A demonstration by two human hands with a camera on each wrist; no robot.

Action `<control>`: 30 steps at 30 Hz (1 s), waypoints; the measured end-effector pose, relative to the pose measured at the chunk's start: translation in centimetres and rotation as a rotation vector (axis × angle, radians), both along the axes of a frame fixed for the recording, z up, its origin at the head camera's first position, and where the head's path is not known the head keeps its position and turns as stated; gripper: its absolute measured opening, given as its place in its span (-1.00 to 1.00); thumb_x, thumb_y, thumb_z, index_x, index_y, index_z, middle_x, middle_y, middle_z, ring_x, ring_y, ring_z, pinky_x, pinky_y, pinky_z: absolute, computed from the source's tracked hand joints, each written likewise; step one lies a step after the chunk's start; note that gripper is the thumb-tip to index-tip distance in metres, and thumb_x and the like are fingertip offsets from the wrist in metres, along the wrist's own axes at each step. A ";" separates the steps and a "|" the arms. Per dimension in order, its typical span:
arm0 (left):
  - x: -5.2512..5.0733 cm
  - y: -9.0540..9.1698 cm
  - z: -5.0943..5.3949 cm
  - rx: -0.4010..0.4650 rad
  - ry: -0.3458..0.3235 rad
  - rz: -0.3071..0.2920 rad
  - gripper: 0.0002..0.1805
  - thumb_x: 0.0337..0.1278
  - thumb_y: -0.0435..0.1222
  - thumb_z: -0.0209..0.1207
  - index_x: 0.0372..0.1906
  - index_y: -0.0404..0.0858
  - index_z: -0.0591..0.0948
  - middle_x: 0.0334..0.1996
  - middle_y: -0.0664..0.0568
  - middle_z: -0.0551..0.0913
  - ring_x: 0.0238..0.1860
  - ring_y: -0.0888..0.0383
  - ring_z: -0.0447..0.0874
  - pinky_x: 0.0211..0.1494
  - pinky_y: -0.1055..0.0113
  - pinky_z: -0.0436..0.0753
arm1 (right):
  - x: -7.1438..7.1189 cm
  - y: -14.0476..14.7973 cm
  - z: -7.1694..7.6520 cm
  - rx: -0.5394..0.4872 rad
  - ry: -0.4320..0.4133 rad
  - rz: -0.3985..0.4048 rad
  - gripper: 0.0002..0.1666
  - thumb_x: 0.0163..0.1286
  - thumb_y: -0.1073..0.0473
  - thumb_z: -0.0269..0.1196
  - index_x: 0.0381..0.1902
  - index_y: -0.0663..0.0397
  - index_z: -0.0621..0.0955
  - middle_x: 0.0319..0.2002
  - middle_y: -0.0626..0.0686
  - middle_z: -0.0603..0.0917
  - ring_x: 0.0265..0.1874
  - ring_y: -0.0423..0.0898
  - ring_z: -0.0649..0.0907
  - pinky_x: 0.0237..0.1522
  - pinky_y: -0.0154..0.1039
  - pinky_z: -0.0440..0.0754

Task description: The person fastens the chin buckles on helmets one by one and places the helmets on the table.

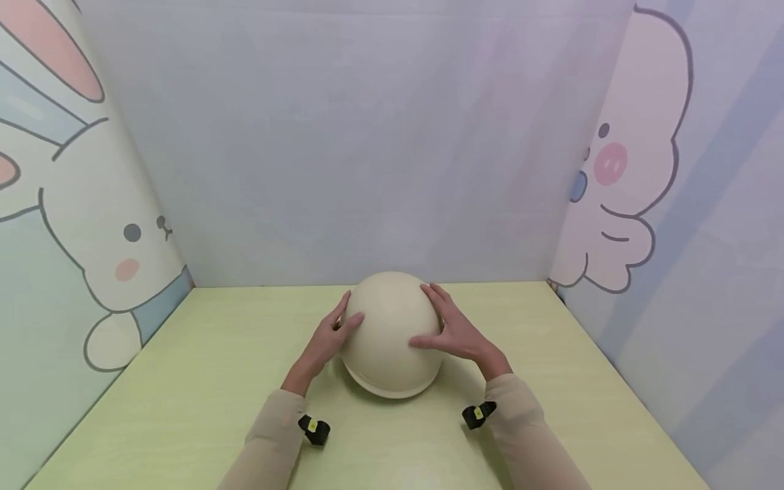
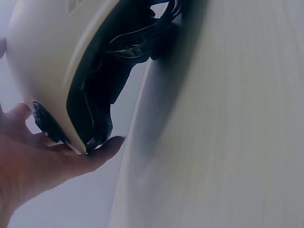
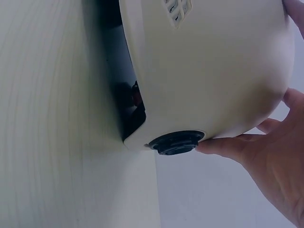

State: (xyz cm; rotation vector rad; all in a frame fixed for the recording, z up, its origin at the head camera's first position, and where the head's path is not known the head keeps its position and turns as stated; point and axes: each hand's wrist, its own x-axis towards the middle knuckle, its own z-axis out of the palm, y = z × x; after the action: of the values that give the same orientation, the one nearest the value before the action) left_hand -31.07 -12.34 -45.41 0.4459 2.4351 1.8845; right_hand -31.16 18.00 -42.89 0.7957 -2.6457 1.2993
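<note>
A smooth cream helmet (image 1: pixel 392 330) is between both hands, crown up, over the middle of the table. My left hand (image 1: pixel 326 342) grips its left side, thumb on the shell and fingers around the edge. My right hand (image 1: pixel 458 332) holds the right side with fingers spread over the shell. In the left wrist view, the dark lining (image 2: pixel 97 90) and black straps (image 2: pixel 130 45) show under the rim, part of which stands off the table. Black round fittings sit at the sides, one fitting (image 3: pixel 176 142) near the right fingers. A latticed vent (image 3: pixel 179 10) is visible too.
The pale yellow-green table (image 1: pixel 202 381) extends around the helmet. A plain back wall (image 1: pixel 367 136) rises behind it, with printed cartoon side panels (image 1: pixel 92 224) at left and right. Black wrist cameras (image 1: pixel 315 430) are strapped over the beige sleeves (image 1: pixel 272 435).
</note>
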 end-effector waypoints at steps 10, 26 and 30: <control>0.3 0.4 0.2 0.016 0.028 0.026 -0.12 0.43 0.01 0.10 0.63 -0.06 -0.09 0.58 -0.15 -0.05 0.52 -0.19 0.02 0.41 -0.16 0.24 | -0.1 0.3 -0.1 -0.041 -0.017 -0.004 0.31 0.06 -0.22 0.53 0.61 -0.26 0.03 0.60 0.03 -0.10 0.52 0.16 0.06 0.29 0.32 0.31; 0.6 0.5 1.2 0.085 0.074 0.056 -0.11 0.28 -0.02 0.23 0.58 -0.16 0.09 0.53 -0.19 0.12 0.53 -0.19 0.00 0.42 -0.17 0.23 | -0.3 0.3 0.4 -0.061 0.034 -0.007 0.32 0.13 -0.22 0.47 0.62 -0.12 -0.06 0.60 -0.02 -0.09 0.50 0.15 0.12 0.25 0.32 0.37; 0.6 0.3 1.1 0.090 0.093 0.024 -0.16 0.31 -0.08 0.21 0.57 -0.16 0.12 0.54 -0.17 0.11 0.55 -0.14 -0.03 0.45 -0.14 0.18 | -0.2 0.5 0.3 -0.068 0.016 -0.004 0.30 0.15 -0.20 0.46 0.63 -0.19 -0.07 0.60 -0.04 -0.11 0.51 0.14 0.09 0.25 0.32 0.36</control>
State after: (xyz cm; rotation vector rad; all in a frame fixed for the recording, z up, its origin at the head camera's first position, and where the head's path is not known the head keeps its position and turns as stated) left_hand -30.48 -12.06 -44.30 0.5218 2.4295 2.0340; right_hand -31.40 18.48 -42.58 0.7876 -2.5743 1.3673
